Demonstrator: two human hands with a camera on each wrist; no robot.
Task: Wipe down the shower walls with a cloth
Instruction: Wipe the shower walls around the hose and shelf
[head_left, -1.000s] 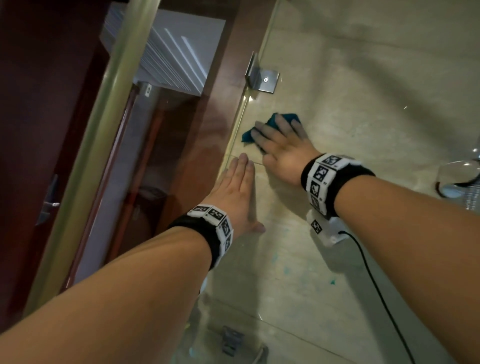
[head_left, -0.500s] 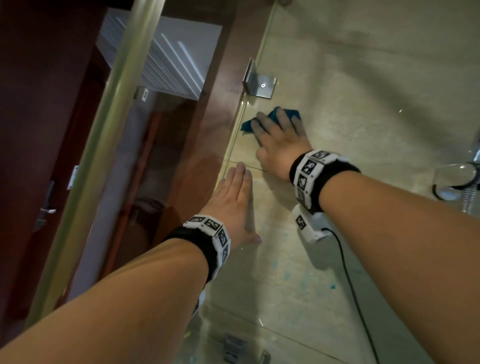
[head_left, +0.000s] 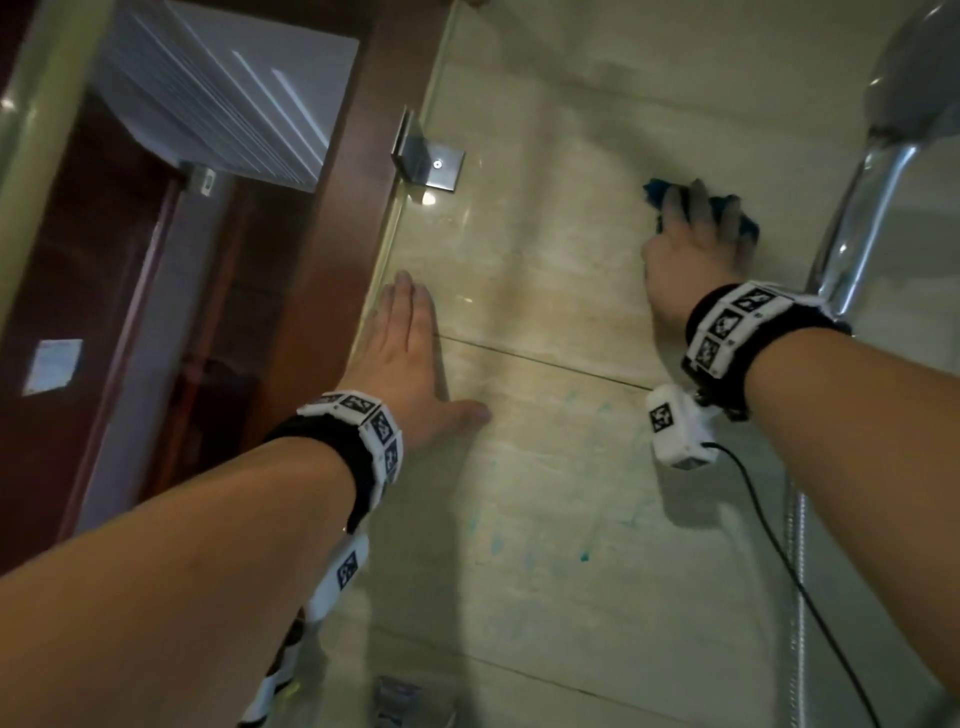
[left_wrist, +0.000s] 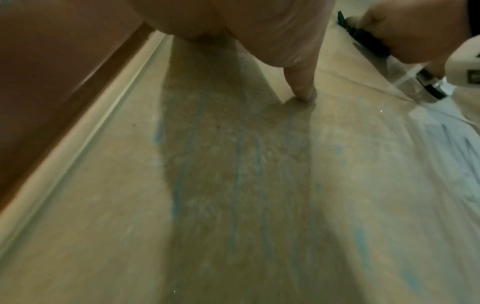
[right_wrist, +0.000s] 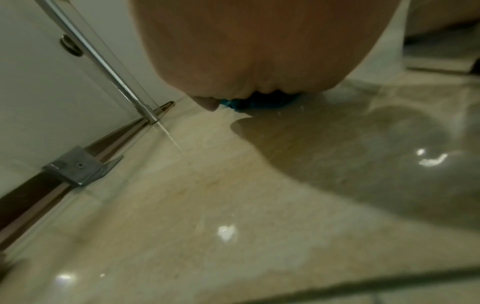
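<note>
The right hand (head_left: 685, 254) presses a blue cloth (head_left: 655, 191) flat against the tiled wall (head_left: 545, 270), high on the upper tile and just beside the chrome shower fitting (head_left: 852, 218). Its fingers (head_left: 698, 200) lie extended and close together over the cloth; they press it rather than pinch it, and cloth edges show past the fingertips and at the right side of the hand. In the right wrist view only a strip of cloth (right_wrist: 259, 102) shows under the palm, so the underside of the hold cannot be judged. The left hand (head_left: 410, 364) lies flat on the wall near the glass panel edge (head_left: 410, 218), fingers straight and together, thumb spread to the side, holding nothing; it appears to serve as a brace. Blue streaks (left_wrist: 236, 164) mark the lower tile below the left hand, so that area probably awaits wiping. Risks from here: 1, the cloth is held by pressure alone, so a lapse in force or a fast stroke could let it slide out and drop. 2, a stroke carried further right could strike the shower fitting with the knuckles. 3, the tile looks glossy and possibly wet, so the bracing hand could slip if weight is shifted onto it. 4, the cable (head_left: 769, 525) hanging from the right wrist unit could snag on the fitting or hose during a downward pass.
</note>
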